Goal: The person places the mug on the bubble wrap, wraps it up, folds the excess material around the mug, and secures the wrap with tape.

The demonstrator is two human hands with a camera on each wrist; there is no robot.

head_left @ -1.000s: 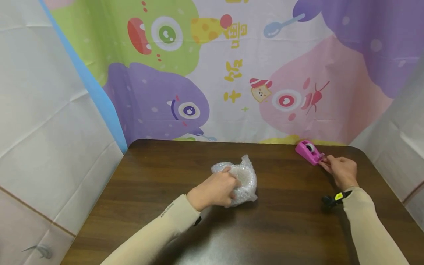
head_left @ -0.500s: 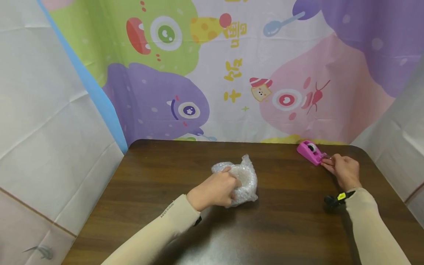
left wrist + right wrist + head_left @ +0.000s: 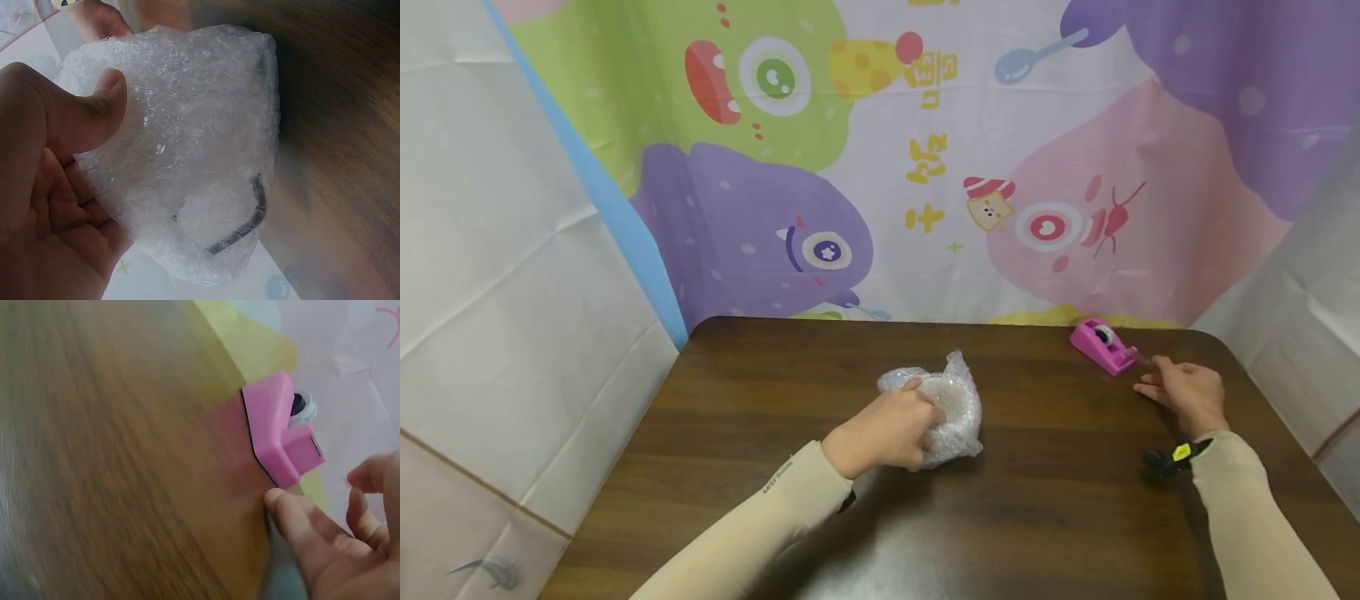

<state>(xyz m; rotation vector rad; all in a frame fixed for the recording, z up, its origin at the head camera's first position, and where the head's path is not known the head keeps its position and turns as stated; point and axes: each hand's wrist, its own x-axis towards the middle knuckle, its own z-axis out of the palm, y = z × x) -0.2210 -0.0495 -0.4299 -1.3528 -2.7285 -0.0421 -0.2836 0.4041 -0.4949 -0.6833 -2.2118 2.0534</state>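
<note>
My left hand [image 3: 891, 423] grips a bubble-wrapped bundle [image 3: 958, 408] near the middle of the table. In the left wrist view the thumb presses on the clear bubble wrap [image 3: 187, 112], and a dark curved line shows through it; the kind of thing inside is hidden. At the back right stands a pink tape dispenser [image 3: 1102, 346] with a roll of tape [image 3: 304, 407] in it. Just right of its cutter, my right hand [image 3: 1186, 392] pinches the end of a thin clear strip of tape [image 3: 1142, 359] between thumb and finger. Its other fingers extend below the dispenser.
The dark wooden table [image 3: 775, 375] ends at the back against a printed cartoon curtain [image 3: 925, 275]. Pale panels [image 3: 535, 275] stand along the left and right sides. A black wrist strap with a device [image 3: 1168, 460] sits on the right wrist.
My right hand has drawn back to the right from the dispenser, with a short length of clear tape now between them. The left hand and wrapped bundle have stayed put.
</note>
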